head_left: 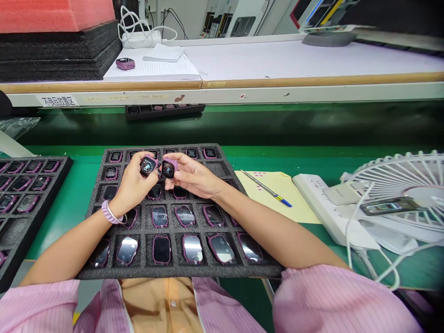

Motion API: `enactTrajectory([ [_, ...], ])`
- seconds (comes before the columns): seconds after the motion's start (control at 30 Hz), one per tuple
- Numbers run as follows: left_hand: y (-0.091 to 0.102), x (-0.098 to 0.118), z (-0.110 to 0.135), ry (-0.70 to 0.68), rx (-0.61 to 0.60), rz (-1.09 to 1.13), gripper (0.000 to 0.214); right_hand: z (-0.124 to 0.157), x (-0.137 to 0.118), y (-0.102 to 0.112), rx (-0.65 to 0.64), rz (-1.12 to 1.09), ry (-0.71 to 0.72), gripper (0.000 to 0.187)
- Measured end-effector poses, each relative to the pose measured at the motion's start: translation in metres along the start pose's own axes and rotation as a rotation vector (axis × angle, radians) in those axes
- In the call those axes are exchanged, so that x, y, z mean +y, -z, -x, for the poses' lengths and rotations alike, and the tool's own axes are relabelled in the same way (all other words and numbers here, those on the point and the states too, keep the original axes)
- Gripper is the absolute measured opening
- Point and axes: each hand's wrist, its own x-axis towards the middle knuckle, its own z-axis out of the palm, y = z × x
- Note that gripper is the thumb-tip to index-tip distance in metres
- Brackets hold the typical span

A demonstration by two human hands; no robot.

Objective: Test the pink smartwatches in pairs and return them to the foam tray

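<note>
My left hand (133, 181) is closed around a purple smartwatch (147, 166) without a strap, its screen lit with a dial. Beside it, my right hand (192, 175) pinches a second purple smartwatch (168, 169), also lit and strapless. The two watches are held close together above a dark foam tray (173, 273). Square pockets in the tray hold several more watch bodies, such as a dark-screened watch (161, 249) in the front row. Those in the back rows show lit text. My hands and forearms hide some pockets.
Another foam tray of watches (41, 182) lies at left. To the right are yellow paper (301, 210) with a pen (267, 188), a white power strip (317, 203) and a white fan (412, 185). A raised shelf (277, 60) bears a lone watch (125, 63) and stacked foam (58, 55).
</note>
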Motion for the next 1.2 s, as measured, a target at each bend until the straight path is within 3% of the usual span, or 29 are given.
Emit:
enactTrajectory([
  [0.63,0.001,0.0008,0.0,0.009,-0.027,-0.043,0.038,0.0016,-0.0017,-0.002,0.009,0.026,-0.01,0.065],
  [1.2,0.0011,0.0024,0.0,0.004,-0.052,-0.047,0.038,0.0023,-0.0018,-0.0023,-0.037,0.001,0.004,0.057],
])
